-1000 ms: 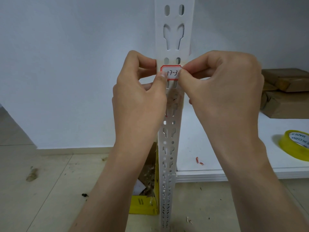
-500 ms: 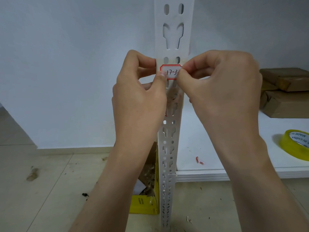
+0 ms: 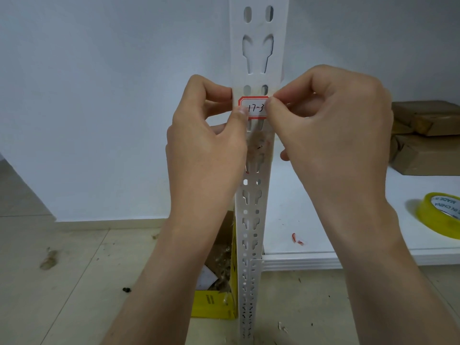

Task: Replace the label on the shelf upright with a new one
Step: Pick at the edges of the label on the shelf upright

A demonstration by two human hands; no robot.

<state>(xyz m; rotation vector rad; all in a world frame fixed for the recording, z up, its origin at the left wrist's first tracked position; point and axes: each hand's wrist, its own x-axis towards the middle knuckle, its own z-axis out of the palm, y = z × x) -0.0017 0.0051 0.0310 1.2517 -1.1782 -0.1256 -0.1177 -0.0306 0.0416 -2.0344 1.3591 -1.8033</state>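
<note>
**Red-edged label goes onto the upright**

Paper label (image 3: 254,107), white with a red edge and "17-3" written on it in black, sits on the front of the white metal upright (image 3: 257,46). It is just toward 12 o'clock from the middle of the view. It lies straight across, between two rows of holes. A thumb hides its right end, so I cannot tell if more is written there.

The left hand (image 3: 206,155) comes in from 7 o'clock. Its thumb presses on the label's bottom left corner. Its other fingers are curled at the upright's left side. The right hand (image 3: 333,135) comes in from 5 o'clock. Its thumb and first finger are pinched together on the label's right end, and its other fingers are curled in.

I think the job is more than half done. Just below the label, toward 6 o'clock, there is a grubby glue patch (image 3: 257,143) on the upright. It looks like the spot where an old label came off. Small red scraps (image 3: 296,239) lie on the white shelf (image 3: 323,220) at 5 o'clock and may be bits of it. The new label looks as if it is being stuck on now. What is left, I think, is to press it flat all over and let go.

A yellow roll of tape (image 3: 440,215) rests on the shelf at 4 o'clock, well apart from the hands. Brown boxes (image 3: 428,145) are stacked at 3 o'clock. A yellow box (image 3: 214,305) stands on the floor at 6 o'clock, just beside the upright.
</note>
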